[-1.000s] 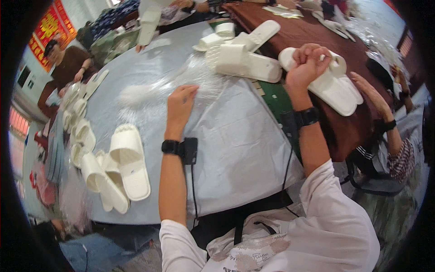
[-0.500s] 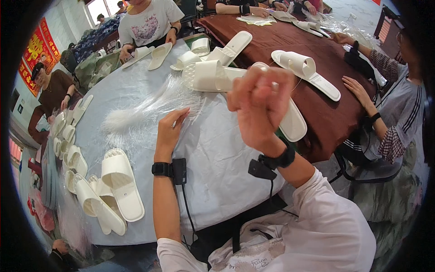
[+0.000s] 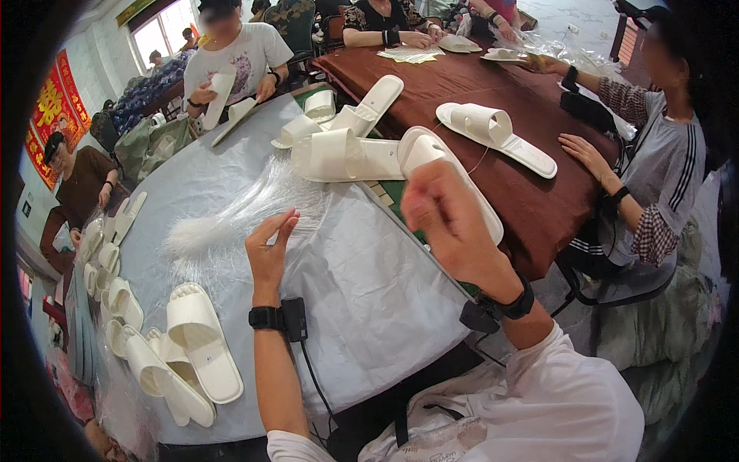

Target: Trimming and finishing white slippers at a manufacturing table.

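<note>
Pose | left hand (image 3: 267,252) upright, fingers together | right hand (image 3: 454,225) tilted left, fingers blurred, cannot tell grip

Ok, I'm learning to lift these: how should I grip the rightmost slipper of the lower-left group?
Probably pinch this slipper at its heel end, from the right: that end is flat and strapless, and neighbouring slippers crowd its left.

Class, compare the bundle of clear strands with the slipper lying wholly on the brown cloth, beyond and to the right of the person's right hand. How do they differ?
The strand bundle is see-through and wispy; the slipper is opaque.
The strand bundle spreads loosely in a fan, while the slipper has a firm outline with a strap.
The strand bundle lies on the pale grey cloth, the slipper on the brown cloth.
Both look whitish.
</note>
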Action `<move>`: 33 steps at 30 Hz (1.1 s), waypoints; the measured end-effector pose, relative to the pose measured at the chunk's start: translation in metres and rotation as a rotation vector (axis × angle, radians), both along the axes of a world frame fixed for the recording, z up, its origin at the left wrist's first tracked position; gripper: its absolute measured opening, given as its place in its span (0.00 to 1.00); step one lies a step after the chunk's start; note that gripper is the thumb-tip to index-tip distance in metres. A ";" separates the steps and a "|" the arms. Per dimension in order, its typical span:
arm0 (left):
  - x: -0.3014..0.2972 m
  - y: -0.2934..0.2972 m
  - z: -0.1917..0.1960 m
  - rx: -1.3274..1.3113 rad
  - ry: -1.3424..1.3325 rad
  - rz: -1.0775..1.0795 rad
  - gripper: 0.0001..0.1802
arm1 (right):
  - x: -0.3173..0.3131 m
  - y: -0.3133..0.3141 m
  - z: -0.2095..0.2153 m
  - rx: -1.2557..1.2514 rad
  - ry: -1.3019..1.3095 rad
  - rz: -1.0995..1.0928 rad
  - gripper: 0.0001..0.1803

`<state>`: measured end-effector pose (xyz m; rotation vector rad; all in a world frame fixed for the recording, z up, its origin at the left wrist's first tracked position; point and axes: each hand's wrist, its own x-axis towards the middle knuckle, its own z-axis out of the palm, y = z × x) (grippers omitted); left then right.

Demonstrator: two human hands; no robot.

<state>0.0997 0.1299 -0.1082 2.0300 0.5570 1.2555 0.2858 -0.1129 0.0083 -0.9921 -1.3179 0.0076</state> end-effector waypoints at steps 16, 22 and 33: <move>0.029 -0.098 0.058 -0.056 0.263 -0.661 0.16 | 0.014 -0.023 -0.035 -0.652 -0.645 0.035 0.17; 0.028 -0.085 0.041 -0.224 0.197 -0.574 0.21 | 0.047 -0.042 -0.012 -0.546 -0.524 -0.343 0.15; 0.046 -0.086 -0.003 -0.390 0.255 -0.457 0.21 | 0.198 -0.018 -0.019 -0.778 -0.650 -0.777 0.17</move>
